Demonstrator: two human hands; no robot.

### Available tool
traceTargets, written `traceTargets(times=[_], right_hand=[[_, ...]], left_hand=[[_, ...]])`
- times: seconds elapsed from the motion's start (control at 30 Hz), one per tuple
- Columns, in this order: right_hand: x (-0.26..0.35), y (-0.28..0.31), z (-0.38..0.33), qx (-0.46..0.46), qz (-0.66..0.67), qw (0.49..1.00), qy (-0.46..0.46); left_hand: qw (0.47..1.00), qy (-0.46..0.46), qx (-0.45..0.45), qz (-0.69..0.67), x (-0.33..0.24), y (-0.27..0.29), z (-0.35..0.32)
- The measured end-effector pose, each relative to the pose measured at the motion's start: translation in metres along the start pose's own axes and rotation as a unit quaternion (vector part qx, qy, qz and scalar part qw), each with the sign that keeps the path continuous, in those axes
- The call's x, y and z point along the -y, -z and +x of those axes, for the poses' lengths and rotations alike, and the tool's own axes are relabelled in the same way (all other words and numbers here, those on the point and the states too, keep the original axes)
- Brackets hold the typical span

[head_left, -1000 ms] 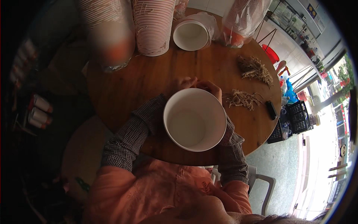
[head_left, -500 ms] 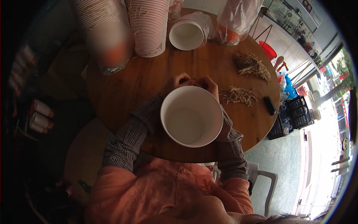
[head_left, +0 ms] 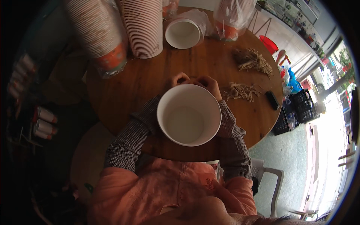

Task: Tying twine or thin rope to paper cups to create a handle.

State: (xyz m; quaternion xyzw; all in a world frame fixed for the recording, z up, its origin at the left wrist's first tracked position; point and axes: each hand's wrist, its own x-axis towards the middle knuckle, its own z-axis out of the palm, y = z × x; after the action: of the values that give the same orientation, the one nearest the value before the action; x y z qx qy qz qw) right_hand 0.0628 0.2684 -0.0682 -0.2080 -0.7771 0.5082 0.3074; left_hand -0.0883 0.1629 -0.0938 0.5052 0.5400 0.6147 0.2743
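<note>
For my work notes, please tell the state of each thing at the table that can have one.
Near tub: open, no contents visible.
Left hand and right hand: curled, grip unclear.
Far tub: open, on its side, partly plastic-wrapped.
Left tub stack: nested, plastic-wrapped.
Middle tub stack: nested.
Right tub stack: nested, plastic-wrapped.
Fibre bundles: loose, tangled.

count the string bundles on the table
2: one bundle to the right of the right hand, the other bundle farther back on the table. More could be hidden behind the tub.
</note>
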Motion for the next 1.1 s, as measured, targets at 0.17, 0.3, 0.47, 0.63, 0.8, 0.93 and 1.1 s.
traceTargets(times=[0.17, 0.3, 0.47, 0.63, 0.8, 0.93, 1.1], right_hand=[[0.013, -0.002, -0.007, 0.038, 0.068, 0.997, -0.013], [0.015, -0.002, -0.013, -0.002, 0.042, 0.999, -0.002], [0.021, 0.046, -0.079, -0.174, 0.191, 0.966, -0.031], [0.049, 0.051, -0.145, -0.2, 0.275, 0.94, -0.021], [0.075, 0.022, -0.195, -0.179, 0.294, 0.939, -0.018], [0.09, -0.014, -0.223, -0.167, 0.301, 0.938, 0.044], [0.117, -0.057, -0.25, -0.137, 0.237, 0.954, 0.125]], left_hand=[[1.0, -0.011, 0.003, 0.009, -0.002, 0.005, 0.003], [0.972, -0.099, 0.024, -0.21, 0.031, 0.045, 0.018], [0.976, -0.16, -0.137, 0.046, -0.097, 0.036, -0.071], [0.928, -0.258, -0.01, 0.27, -0.164, -0.019, -0.155], [0.877, -0.262, -0.005, 0.403, -0.169, -0.046, -0.175], [0.91, -0.232, -0.006, 0.343, -0.156, -0.033, -0.181], [0.975, -0.109, 0.006, 0.195, -0.182, -0.004, -0.219]])
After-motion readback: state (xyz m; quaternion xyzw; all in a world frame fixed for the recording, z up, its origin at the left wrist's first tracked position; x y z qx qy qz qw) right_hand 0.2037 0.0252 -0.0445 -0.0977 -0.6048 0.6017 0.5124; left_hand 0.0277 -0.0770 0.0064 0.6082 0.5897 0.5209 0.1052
